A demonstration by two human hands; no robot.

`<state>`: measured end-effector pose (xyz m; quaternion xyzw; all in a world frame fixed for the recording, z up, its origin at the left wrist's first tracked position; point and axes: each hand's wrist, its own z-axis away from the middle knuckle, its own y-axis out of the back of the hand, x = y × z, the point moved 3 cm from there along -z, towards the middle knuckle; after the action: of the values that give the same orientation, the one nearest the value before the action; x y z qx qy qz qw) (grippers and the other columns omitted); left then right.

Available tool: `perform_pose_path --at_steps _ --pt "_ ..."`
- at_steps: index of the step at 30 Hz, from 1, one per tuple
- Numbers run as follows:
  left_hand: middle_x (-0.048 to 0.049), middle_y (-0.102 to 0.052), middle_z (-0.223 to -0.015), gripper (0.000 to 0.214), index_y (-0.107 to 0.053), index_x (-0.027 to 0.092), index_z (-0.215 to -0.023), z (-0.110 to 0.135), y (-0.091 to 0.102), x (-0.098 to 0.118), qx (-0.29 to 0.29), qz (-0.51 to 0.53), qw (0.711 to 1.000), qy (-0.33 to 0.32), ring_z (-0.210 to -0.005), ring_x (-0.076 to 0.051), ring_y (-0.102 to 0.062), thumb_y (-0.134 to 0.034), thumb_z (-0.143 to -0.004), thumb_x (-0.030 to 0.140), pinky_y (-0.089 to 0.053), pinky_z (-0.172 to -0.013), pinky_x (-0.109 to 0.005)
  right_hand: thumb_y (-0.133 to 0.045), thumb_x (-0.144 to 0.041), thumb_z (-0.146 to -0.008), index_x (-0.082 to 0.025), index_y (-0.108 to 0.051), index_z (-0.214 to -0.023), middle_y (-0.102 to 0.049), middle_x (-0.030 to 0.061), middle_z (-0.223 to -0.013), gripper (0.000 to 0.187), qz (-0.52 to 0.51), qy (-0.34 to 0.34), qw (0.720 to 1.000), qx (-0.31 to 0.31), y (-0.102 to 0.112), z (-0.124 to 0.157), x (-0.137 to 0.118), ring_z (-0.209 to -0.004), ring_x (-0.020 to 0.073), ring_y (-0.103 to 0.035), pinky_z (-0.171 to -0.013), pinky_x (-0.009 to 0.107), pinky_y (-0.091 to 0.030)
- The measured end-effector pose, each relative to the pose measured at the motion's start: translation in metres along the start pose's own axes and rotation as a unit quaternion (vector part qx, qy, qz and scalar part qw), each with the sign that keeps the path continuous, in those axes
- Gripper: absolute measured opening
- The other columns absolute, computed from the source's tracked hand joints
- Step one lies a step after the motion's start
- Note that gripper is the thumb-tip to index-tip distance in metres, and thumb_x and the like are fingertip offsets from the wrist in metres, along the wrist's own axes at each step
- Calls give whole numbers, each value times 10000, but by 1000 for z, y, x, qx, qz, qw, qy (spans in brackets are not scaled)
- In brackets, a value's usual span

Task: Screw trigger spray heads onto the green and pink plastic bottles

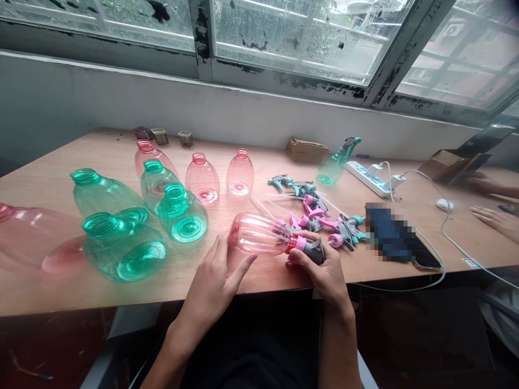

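Pink bottle lies sideways over the counter, long axis running left to right; my left fingers, loosely curved, cradle its base; my right fingers, closed at the neck, grip the spray head

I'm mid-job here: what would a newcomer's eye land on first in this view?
Probably the clear pink bottle held sideways at front centre, its base by the left hand and its spray head in the right hand. Next come the vivid green bottles at left, then the jumbled loose spray heads just beyond the right hand.
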<state>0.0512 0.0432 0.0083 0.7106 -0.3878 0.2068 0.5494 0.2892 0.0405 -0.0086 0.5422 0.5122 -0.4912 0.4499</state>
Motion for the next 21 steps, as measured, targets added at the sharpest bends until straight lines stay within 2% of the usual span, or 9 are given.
perform_pose_path --at_steps 21 --pt "-113 -633 -1509 673 -394 259 -1607 0 0 2 0 0 1000 1 -1435 -286 -598 -578 -1032 558 -461 -1224 -435 -885 -458 -847 -215 -739 -1136 -764 20 -863 405 1 0 1000 5 -1 -1 0 -719 188 -740 -719 327 -673"
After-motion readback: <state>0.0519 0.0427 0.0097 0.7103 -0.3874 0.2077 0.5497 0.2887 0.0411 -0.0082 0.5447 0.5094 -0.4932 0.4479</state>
